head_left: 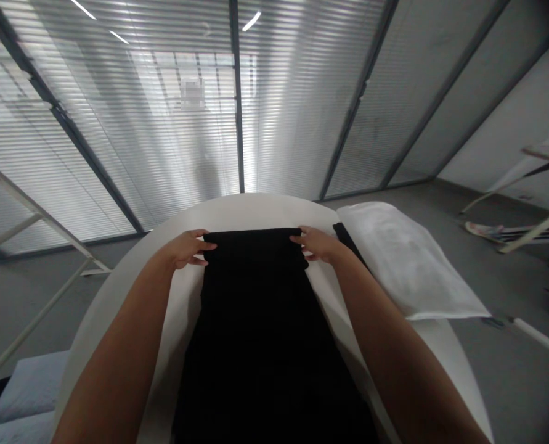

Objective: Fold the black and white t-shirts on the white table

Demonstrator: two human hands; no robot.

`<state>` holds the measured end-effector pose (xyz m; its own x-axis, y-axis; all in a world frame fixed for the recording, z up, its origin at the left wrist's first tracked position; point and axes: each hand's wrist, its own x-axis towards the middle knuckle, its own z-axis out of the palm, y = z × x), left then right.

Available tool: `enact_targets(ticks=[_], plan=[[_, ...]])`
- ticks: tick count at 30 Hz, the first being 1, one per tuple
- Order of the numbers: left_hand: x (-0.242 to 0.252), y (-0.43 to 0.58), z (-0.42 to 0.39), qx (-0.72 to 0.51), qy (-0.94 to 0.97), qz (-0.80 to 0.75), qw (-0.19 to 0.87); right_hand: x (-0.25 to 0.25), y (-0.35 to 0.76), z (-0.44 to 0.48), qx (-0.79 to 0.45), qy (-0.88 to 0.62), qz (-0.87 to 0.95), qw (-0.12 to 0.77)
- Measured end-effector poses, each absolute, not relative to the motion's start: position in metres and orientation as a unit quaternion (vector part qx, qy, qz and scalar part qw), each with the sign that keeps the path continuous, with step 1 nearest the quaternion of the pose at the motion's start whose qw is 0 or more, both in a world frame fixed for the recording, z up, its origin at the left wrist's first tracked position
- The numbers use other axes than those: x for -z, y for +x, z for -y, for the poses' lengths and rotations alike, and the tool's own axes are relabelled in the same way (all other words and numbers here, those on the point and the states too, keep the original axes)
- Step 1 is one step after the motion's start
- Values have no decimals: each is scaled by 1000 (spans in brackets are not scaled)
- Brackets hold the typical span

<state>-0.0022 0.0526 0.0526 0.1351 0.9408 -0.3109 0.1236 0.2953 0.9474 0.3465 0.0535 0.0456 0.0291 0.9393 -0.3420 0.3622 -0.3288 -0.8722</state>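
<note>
A black garment lies stretched lengthwise over the white round table, its near end running out of view at the bottom. Its exact kind I cannot tell. My left hand pinches the far left corner, thumb on top of the cloth. At the far right corner, my right hand grips the same edge in the same way. Between the two hands the far edge is pulled straight. The fingertips underneath the cloth are partly hidden.
On the table's right side rests a white bag with a dark strip of cloth beside it. A metal frame stands at the left. Light blue cloth shows at lower left. Glass partitions with blinds rise behind.
</note>
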Motion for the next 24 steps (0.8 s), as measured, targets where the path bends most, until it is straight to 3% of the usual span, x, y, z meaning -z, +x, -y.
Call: enact_targets(ticks=[6, 10, 15, 24], plan=[[-68, 17, -48, -518, 474, -502, 505, -52, 335, -54, -485, -560, 489, 460], [-60, 19, -51, -549, 494, -439, 512, -43, 331, -59, -521, -491, 471, 516], [-53, 9, -54, -497, 515, -465, 521, -29, 333, -62, -607, -442, 397, 528], [-58, 7, -50, -468, 506, -451, 567, -32, 348, -60, -648, -403, 408, 502]])
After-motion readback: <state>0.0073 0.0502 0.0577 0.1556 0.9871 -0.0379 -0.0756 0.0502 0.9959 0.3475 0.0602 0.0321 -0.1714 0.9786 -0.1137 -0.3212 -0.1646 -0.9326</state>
